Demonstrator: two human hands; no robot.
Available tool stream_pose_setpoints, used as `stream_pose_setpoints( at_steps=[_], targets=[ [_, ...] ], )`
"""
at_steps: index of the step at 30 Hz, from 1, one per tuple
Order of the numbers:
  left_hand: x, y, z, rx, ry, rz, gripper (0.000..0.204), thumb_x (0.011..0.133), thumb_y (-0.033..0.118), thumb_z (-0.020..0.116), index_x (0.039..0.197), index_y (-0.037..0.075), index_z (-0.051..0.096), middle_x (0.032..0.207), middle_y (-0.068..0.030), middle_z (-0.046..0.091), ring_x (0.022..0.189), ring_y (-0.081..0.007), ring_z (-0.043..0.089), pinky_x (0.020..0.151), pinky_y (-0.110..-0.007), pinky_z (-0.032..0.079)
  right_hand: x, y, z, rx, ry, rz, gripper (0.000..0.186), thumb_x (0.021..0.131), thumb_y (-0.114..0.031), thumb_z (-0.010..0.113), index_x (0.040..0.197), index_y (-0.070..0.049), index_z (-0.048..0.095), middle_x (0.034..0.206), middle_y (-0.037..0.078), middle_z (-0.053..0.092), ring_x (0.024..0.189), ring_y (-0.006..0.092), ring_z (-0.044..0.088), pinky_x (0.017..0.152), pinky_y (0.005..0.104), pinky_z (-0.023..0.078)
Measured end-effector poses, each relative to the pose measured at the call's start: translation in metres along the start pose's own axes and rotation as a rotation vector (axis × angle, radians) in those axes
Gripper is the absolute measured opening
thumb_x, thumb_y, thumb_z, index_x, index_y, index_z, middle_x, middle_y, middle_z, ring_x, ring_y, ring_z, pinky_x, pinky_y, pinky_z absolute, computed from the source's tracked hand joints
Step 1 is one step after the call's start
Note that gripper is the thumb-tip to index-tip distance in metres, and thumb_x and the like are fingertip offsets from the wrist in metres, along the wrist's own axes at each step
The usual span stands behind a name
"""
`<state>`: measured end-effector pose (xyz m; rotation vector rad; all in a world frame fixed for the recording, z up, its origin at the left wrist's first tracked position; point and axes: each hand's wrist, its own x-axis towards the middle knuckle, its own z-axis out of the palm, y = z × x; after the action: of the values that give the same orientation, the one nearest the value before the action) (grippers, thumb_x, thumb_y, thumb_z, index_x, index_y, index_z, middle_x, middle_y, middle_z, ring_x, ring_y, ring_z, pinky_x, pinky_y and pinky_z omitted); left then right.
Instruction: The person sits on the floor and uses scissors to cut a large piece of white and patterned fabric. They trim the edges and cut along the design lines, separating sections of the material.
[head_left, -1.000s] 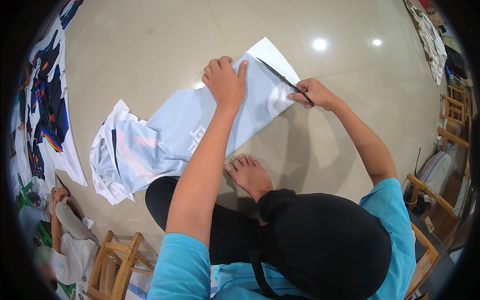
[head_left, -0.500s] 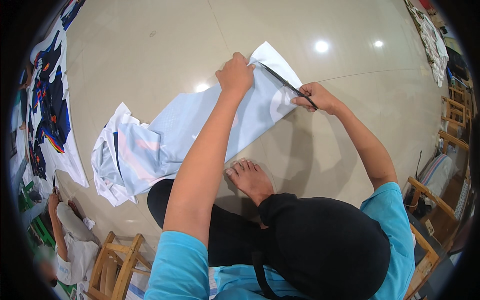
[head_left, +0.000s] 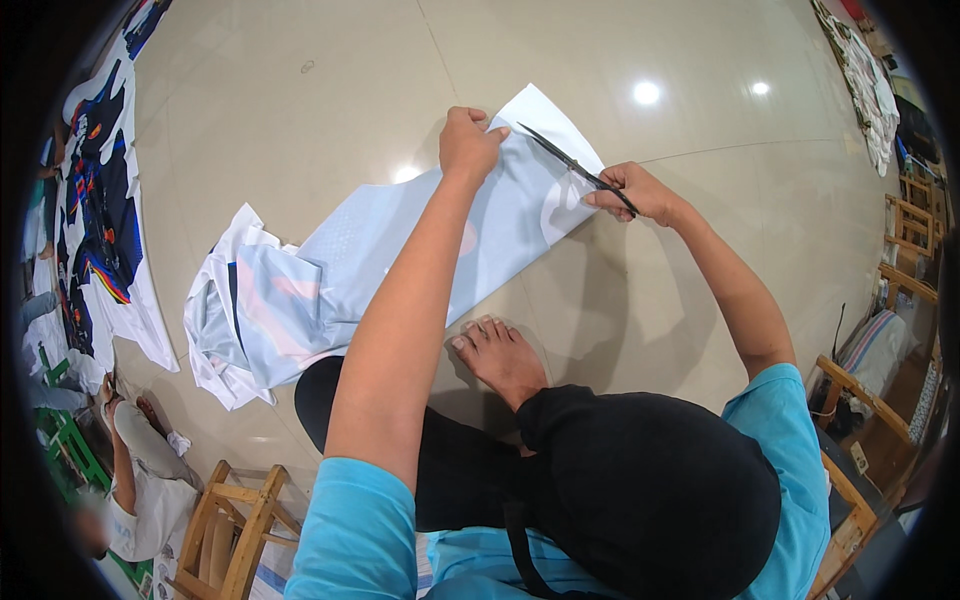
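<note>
Light blue fabric with white and pink printing [head_left: 395, 240] lies on the floor, its left part crumpled with white pieces, its right end ending in a white band [head_left: 540, 115]. My left hand [head_left: 470, 140] is closed on the fabric's upper edge, thumb and fingers pinched near that band. My right hand [head_left: 635, 195] holds long black scissors [head_left: 555, 150] at the right end, their blades lying diagonally along the border of blue and white, pointing up-left toward my left hand. My bare foot [head_left: 500, 365] rests on the floor just below the fabric.
Printed dark and white fabric pieces [head_left: 110, 220] lie along the left. A seated person [head_left: 150, 490] at lower left holds a dark tool. Wooden stools [head_left: 245, 495] stand at lower left, wooden frames [head_left: 905, 230] and a striped sack [head_left: 865, 350] at right, pale cloth [head_left: 865, 110] at upper right.
Since a second ago, my left hand has moved right along the fabric edge and its fingers have drawn into a pinch. The fabric's end, scissors and right hand have shifted slightly right and down.
</note>
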<state>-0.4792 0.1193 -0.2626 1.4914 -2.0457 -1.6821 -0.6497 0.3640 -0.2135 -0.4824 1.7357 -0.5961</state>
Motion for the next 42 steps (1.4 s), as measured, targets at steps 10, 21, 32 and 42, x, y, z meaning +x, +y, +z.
stream_pose_setpoints(
  at_steps=[10, 21, 32, 42],
  targets=[
    [0.007, -0.01, -0.002, -0.105, -0.046, 0.029, 0.065, 0.092, 0.016, 0.093, 0.141, -0.007, 0.057, 0.137, -0.0279, 0.071, 0.121, -0.0308, 0.073, 0.101, -0.041, 0.059, 0.002, -0.011, -0.001, 0.021, -0.038, -0.016, 0.042, 0.089, -0.037, 0.094, 0.082, -0.01, 0.063, 0.065, -0.002, 0.055, 0.054, 0.007, 0.051, 0.051, 0.0262, 0.038],
    [-0.002, 0.003, -0.016, -0.194, -0.153, -0.013, 0.062, 0.093, 0.016, 0.092, 0.14, -0.004, 0.057, 0.143, -0.0284, 0.069, 0.126, -0.0337, 0.071, 0.102, -0.043, 0.059, 0.003, -0.009, -0.004, 0.04, -0.031, -0.043, 0.037, 0.091, -0.033, 0.092, 0.083, -0.009, 0.064, 0.065, -0.003, 0.056, 0.055, 0.0067, 0.051, 0.051, 0.0254, 0.036],
    [-0.008, 0.007, -0.018, -0.234, -0.179, -0.029, 0.069, 0.096, 0.019, 0.091, 0.148, -0.005, 0.052, 0.154, -0.0316, 0.06, 0.14, -0.0344, 0.062, 0.115, -0.045, 0.052, 0.004, -0.008, -0.004, 0.033, -0.039, -0.097, 0.036, 0.092, -0.027, 0.092, 0.081, -0.008, 0.063, 0.065, -0.002, 0.057, 0.055, 0.0063, 0.05, 0.051, 0.0264, 0.035],
    [-0.011, 0.008, -0.018, -0.261, -0.191, -0.017, 0.067, 0.097, 0.018, 0.09, 0.146, -0.006, 0.051, 0.145, -0.0274, 0.067, 0.129, -0.0289, 0.069, 0.109, -0.041, 0.056, 0.008, -0.004, -0.002, 0.04, -0.022, -0.107, 0.036, 0.091, -0.027, 0.092, 0.08, -0.008, 0.063, 0.064, -0.003, 0.057, 0.053, 0.0058, 0.051, 0.051, 0.0255, 0.036]
  ],
)
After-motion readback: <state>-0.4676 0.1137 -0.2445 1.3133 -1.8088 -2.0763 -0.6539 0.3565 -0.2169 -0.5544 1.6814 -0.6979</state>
